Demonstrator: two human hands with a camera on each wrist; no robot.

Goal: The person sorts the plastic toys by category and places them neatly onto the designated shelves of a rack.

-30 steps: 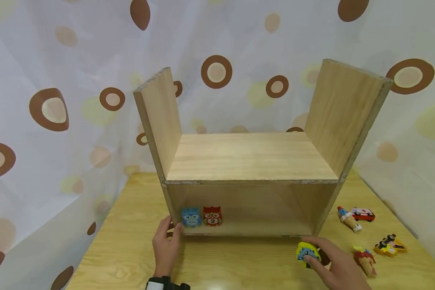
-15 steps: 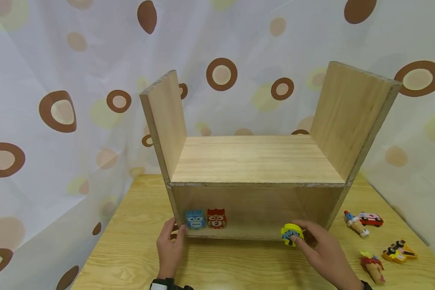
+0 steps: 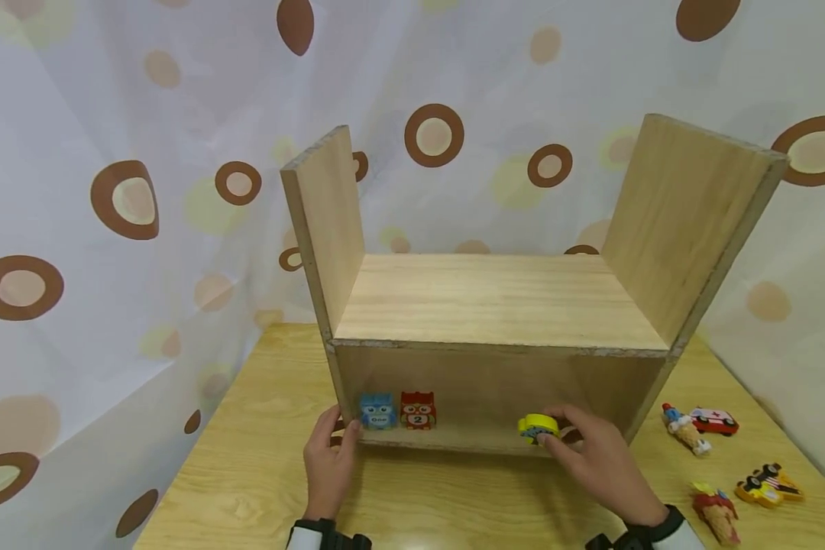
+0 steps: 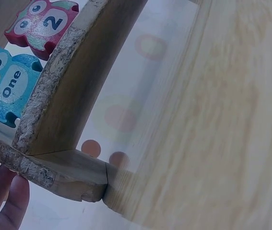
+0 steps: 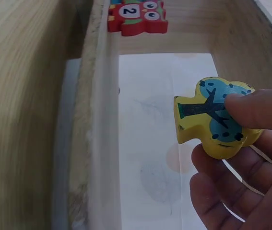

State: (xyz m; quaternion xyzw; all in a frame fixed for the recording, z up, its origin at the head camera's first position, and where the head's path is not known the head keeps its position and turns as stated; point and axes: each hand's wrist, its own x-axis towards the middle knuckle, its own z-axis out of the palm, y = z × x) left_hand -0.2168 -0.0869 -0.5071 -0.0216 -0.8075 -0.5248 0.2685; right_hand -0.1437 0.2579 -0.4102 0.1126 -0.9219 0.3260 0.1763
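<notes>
My right hand point(image 3: 600, 460) pinches a yellow wooden tree block point(image 5: 215, 115) with a blue crown and dark trunk. Thumb on its painted face, I hold it at the front opening of the wooden shelf's point(image 3: 502, 302) lower compartment, toward the right. Inside that compartment, at the left end, a blue owl block point(image 3: 378, 412) marked "One" stands beside a red owl block point(image 3: 418, 411) marked "2". My left hand point(image 3: 328, 464) grips the lower left side panel of the shelf, thumb near the blue owl; part of its fingers is hidden behind the panel.
On the table point(image 3: 247, 458) right of the shelf lie a blue-topped ice cream cone toy point(image 3: 686, 430), a red and white ambulance point(image 3: 715, 421), a yellow toy vehicle point(image 3: 768, 486) and a red-topped cone toy point(image 3: 716, 516). Tall side panels rise above the shelf's upper board.
My right hand has carried the tree block left and up, from in front of the shelf's lower right corner to the compartment opening. My left hand keeps its grip on the side panel.
</notes>
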